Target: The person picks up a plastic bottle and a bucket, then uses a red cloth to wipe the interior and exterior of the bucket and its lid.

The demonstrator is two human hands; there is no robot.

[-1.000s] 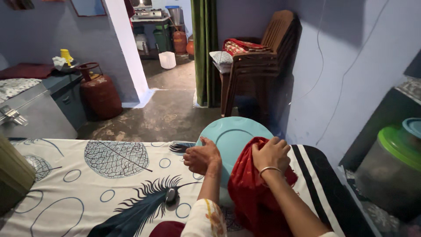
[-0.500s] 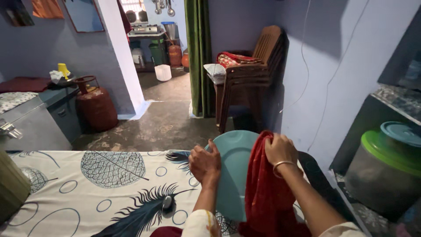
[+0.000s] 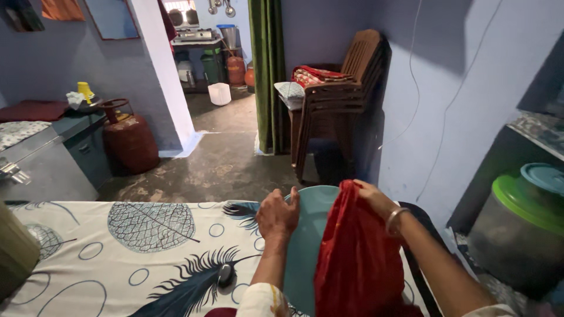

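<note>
I hold a round turquoise plate (image 3: 308,235) upright on its edge over the bed. My left hand (image 3: 278,216) grips the plate's left rim. My right hand (image 3: 376,199) holds a red cloth (image 3: 352,258) that drapes down over the plate's right side and hides part of it. A metal bangle sits on my right wrist.
The bed has a white sheet (image 3: 117,252) printed with leaves and feathers. A small dark object (image 3: 225,273) lies on the sheet. Stacked brown plastic chairs (image 3: 338,100) stand by the wall ahead. A red gas cylinder (image 3: 130,138) and grey metal trunks (image 3: 53,155) are left; a green-lidded container (image 3: 517,223) sits right.
The plate has tipped further upright and edge-on. My right hand slid to the plate's far top edge, and the red cloth now hangs lower and wider over it.
</note>
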